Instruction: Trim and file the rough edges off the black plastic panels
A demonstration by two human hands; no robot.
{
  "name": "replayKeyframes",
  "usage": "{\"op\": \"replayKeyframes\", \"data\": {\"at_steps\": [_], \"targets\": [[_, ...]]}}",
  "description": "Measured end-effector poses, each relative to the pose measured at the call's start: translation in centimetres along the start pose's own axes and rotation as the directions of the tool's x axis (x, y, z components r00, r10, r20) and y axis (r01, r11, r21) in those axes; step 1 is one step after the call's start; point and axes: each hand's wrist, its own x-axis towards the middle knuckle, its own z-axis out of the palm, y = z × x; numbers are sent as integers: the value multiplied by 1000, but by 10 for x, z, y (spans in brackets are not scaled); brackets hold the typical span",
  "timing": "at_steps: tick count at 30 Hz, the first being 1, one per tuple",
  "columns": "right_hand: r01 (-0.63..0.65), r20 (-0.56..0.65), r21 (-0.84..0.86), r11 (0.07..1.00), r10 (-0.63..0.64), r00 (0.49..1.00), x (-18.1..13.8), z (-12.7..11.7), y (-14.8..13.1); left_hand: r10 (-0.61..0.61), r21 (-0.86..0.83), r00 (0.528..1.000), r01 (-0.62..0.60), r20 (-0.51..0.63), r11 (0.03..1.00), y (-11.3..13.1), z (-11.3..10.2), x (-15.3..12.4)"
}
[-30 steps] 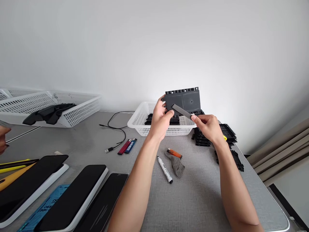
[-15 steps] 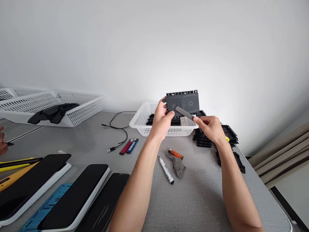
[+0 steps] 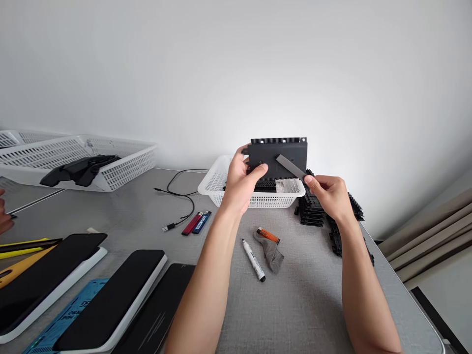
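Note:
My left hand (image 3: 241,179) grips a black plastic panel (image 3: 271,160) by its left end, thumb across the flat face. Along its top edge the panel has a row of notched knobs, and it is held up above a white basket (image 3: 271,200). Between thumb and fingers, my right hand (image 3: 326,191) pinches a flat grey strip (image 3: 290,166). The strip lies slantwise in front of the panel's right half; whether its far end touches the face I cannot tell. Below my hands lie a white marker (image 3: 253,260), an orange lighter (image 3: 268,235) and a grey cloth (image 3: 273,255).
Stacked black plastic panels (image 3: 311,209) stand beside my right wrist. To the left are a black cable (image 3: 188,196), a red lighter (image 3: 192,223), a blue lighter (image 3: 202,222), several phones (image 3: 114,295) and a larger white basket (image 3: 129,169). Another person's hand (image 3: 4,216) shows at the left edge.
The grey strip and my right hand have moved right across the panel. The panel has tilted, its face now darker, and my left thumb reaches further over it.

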Motion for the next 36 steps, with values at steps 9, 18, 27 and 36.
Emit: {"op": "replayKeyframes", "data": {"at_steps": [9,18,27,36], "targets": [[23,-32,-162,987,-29,999,-2,-8,-1,-26,87,999,28,-28,996,-2,-3,2],[-6,-16,-166,986,4,1000,1,-8,5,-46,120,999,48,-23,992,2,-2,-1],[25,-47,-150,988,-32,998,4,-12,14,-38,149,994,54,-104,987,7,-10,2],[-5,-28,-207,978,0,1000,5,-13,18,1,199,991,25,-130,980,5,-15,3]]}}
